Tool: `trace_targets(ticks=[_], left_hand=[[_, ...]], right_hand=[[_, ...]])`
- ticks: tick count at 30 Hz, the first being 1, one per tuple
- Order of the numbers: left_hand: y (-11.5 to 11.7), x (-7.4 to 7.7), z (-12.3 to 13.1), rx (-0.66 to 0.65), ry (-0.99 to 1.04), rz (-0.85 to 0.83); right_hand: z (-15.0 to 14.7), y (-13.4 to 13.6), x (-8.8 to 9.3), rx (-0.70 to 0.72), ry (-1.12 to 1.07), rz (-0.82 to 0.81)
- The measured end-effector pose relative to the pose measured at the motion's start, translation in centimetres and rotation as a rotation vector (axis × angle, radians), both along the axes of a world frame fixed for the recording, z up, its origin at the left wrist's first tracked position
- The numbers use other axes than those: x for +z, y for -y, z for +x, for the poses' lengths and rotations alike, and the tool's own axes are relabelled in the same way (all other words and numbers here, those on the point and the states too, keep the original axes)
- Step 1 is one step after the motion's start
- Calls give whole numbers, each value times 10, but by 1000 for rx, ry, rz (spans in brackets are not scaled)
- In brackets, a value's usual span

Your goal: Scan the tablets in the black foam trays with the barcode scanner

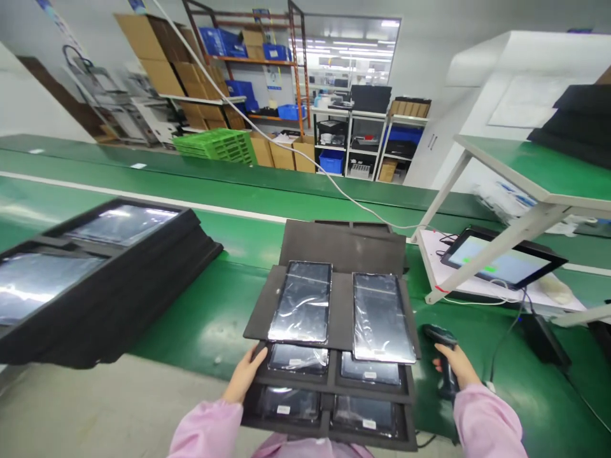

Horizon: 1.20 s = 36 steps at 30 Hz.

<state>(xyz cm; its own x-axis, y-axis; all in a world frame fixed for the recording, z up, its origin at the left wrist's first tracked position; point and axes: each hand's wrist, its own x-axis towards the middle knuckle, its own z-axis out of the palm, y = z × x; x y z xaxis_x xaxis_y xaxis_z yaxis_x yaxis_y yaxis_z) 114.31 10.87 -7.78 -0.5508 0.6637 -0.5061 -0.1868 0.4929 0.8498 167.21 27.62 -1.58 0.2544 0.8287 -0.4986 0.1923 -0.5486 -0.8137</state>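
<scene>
The left hand [244,375] rests its fingers, grip loose and holding nothing, on the left edge of the foam trays [329,388] stacked at the near edge of the green surface [205,318]. The top tray [340,305] sits shifted back, carrying two wrapped tablets [301,302]. Just right of the stack, the right hand [456,367] has its grip closed around a black handheld scanner [442,346] near the surface's near edge.

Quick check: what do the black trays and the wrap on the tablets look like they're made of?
Black trays: probably soft foam, matte, with thick cut edges and no glare. Tablets: glossy glass-like faces under thin clear film, wrinkled and catching streaky reflections. The left hand touches the tray edge.
</scene>
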Motion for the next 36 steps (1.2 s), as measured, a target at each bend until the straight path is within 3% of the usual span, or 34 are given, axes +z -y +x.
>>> trace_targets(ticks=[2,5,8,11,14,19,23,28,31,36], left_hand=[[2,-5,-1,-39,-58,-50],[1,-7,-3,-74,-123,-90],[0,-5,-5,-119,-185,-116],[0,-6,-9,-186,-224,-117],[-1,-9,-13,-255,-233,-107],[-4,-4,-13,-361,-240,-112],[-5,0,-10,-375,-258,-103],[-8,-14,-12,-296,-233,-18],[-10,-19,-11,-273,-254,43],[-12,-18,-8,-304,-269,113]], right_hand=[[4,8,18,8,-19,22],[-5,47,57,77,-106,97],[-41,98,94,222,-171,75],[-87,131,112,294,-157,43],[-116,139,116,287,-58,41],[-131,140,122,255,-12,35],[-137,144,128,233,21,55],[-155,158,128,186,-48,75],[-187,166,120,182,-190,66],[-265,165,103,306,-289,18]])
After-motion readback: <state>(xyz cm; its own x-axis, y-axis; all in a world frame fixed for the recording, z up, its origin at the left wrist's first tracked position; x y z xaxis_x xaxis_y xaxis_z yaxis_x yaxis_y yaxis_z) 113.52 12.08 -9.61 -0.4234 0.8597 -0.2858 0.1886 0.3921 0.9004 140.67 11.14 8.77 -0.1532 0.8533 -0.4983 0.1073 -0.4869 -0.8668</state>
